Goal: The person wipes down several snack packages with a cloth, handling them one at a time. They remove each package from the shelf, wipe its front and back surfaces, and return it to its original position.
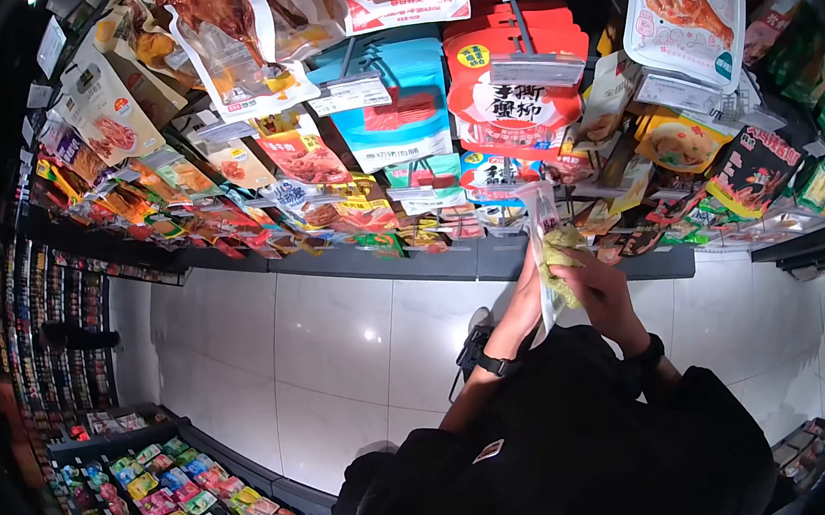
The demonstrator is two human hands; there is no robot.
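A flat, pale plastic snack package (544, 244) stands nearly on edge toward me, in front of the lower hanging rows. My left hand (527, 291) is closed on it from the left side, its fingers mostly hidden behind the package. On the other side, my right hand (601, 290) is closed around a crumpled yellow-green cloth (561, 254), which presses against the package's face. Just beyond both hands hang red snack bags (509, 127) and blue snack bags (388, 124).
Large meat packs hang close above, including a drumstick pack (682, 3) at the right. The dark shelf edge (413, 262) runs across below the bags. Behind me are a tiled floor (330, 336) and a low display (187, 502) of colourful packets.
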